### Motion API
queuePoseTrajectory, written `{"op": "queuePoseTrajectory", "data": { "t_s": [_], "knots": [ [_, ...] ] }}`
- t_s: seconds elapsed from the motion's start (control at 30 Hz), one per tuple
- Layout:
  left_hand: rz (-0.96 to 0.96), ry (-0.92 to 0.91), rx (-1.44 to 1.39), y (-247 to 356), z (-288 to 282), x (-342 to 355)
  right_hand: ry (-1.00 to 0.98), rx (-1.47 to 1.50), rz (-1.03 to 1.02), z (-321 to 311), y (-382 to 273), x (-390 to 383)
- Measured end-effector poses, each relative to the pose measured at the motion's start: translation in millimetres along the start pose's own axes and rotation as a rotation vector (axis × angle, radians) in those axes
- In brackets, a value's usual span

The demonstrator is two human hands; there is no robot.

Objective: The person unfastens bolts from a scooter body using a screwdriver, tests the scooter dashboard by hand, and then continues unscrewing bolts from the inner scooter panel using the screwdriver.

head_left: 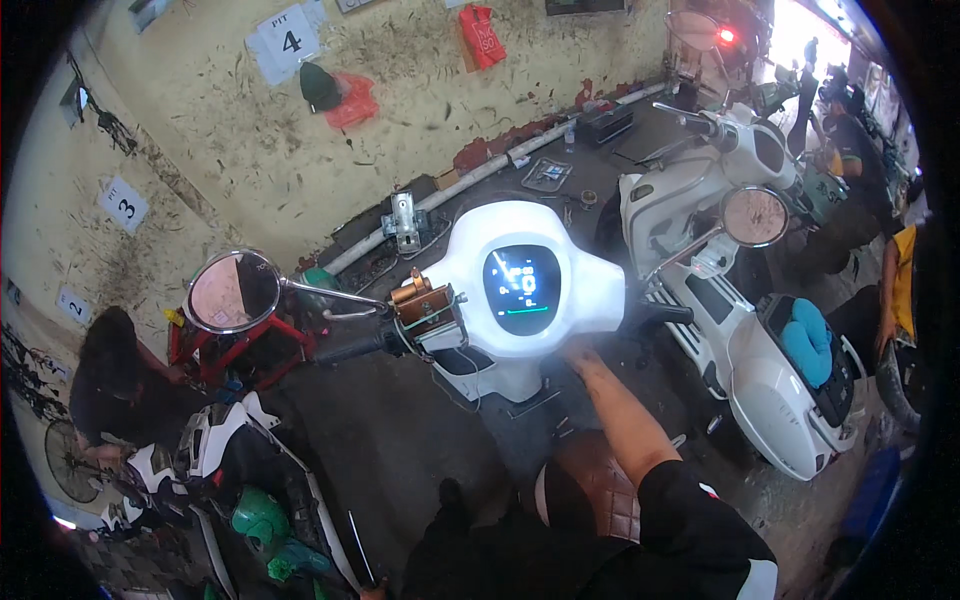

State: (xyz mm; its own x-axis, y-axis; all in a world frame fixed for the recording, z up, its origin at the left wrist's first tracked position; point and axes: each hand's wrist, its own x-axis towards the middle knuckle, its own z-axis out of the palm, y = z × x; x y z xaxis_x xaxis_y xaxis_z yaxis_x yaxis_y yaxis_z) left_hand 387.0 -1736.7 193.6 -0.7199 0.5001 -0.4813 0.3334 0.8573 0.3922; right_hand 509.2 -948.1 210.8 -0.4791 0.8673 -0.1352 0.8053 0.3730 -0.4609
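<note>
right hand [580, 358] by 1 white cowl [590, 297] | left hand [374, 591] by 1 rod [361, 547] | 2 mirrors [235, 291] | both hands' fingers murky, can't tell tbh

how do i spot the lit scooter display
In the middle of the view, find the white scooter front. Set into it is a dark, rounded display, above and to the left of the person's right hand. Unlike the round, chrome-rimmed mirrors on either side, it glows, with a thin green line near its bottom edge.
</note>
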Motion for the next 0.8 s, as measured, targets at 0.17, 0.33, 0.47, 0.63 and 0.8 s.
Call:
{"op": "queuePoseTrajectory", "data": {
  "t_s": [0.17,0.33,0.47,0.63,0.8],
  "knots": [
    [0.133,0.074,-0.007,1.0,-1.4,-4.4,0.066,0.036,-0.043,1.7,4.3,-35.6],
    [0.286,0.145,-0.004,1.8,0.8,-8.0,0.324,0.558,0.046,27.8,6.9,-110.0],
    [0.441,0.206,0.012,5.8,1.7,-7.5,0.262,0.698,0.184,54.7,2.5,-167.3],
    [0.671,0.293,0.062,10.8,-0.3,-5.6,0.156,0.786,0.133,22.3,-14.4,-209.6],
    [0.736,0.335,0.096,8.9,8.2,2.5,0.073,0.898,0.178,-40.5,-48.6,-219.5]
  ]
}}
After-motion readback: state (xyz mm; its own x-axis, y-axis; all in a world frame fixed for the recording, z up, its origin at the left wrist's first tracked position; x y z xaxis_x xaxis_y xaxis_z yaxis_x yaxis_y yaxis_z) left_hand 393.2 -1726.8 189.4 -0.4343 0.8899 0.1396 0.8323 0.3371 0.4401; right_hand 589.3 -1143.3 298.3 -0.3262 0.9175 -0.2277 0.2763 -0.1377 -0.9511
